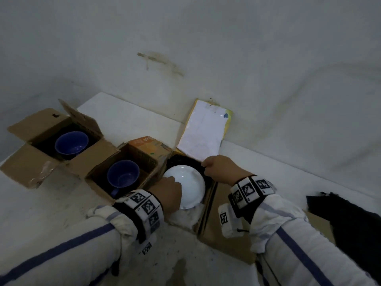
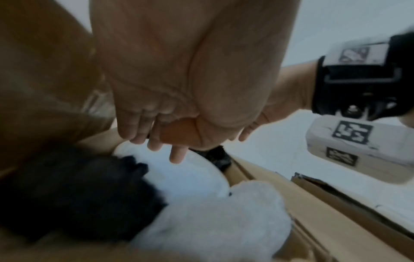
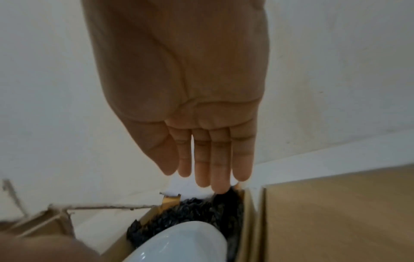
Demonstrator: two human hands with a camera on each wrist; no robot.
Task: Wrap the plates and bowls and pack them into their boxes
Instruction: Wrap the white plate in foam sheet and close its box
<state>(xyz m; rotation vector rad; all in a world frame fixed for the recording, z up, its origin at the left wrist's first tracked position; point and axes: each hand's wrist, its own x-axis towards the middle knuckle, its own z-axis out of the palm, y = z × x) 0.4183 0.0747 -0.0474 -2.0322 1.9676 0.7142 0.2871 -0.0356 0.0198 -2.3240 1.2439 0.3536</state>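
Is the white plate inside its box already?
Partly: the white plate sits tilted in the open box on black padding, its near edge above the rim.

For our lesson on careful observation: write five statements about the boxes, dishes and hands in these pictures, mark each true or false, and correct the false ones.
1. Two open cardboard boxes each hold a blue dish. True: the far-left box holds a blue bowl, the middle box a blue cup.
2. The white plate is blue. False: it is white.
3. The left hand touches the white plate. True.
4. The right hand rests on the far-left box. False: it is at the black padding in the plate's box.
5. The plate's box is closed. False: its lid stands open.
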